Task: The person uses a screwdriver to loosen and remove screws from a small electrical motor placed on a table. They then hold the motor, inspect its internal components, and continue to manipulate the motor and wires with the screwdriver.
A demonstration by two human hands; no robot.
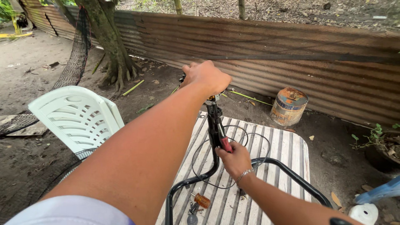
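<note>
Black bicycle frame (266,164) standing on a striped white board (287,146), stem and fork tube (214,125) rising nearly upright from the frame's bend toward the top of the view. Long axis of that tube running away from the camera, slightly tilted to the left at its upper end.

Left hand (206,77) closed over the top of the tube, fingers curled down around it, palm hiding whatever sits underneath; probably a cap or handlebar clamp, though hidden by the knuckles. Right hand (235,158) lower down and nearer the body, fingers wrapped shut around a red-handled tool (226,143), seemingly a screwdriver, its shaft pointing up along the tube toward the left hand. Tool tip lying just beside or touching the tube; hard to tell which from this angle.

Thin cable (250,137) looping over the board around the tube. An orange-handled tool (202,200) lying flat on the board, below the right hand and apart from it. White plastic chair (77,116) to the left, rusty can (288,106) by the corrugated metal fence (291,54) beyond.
</note>
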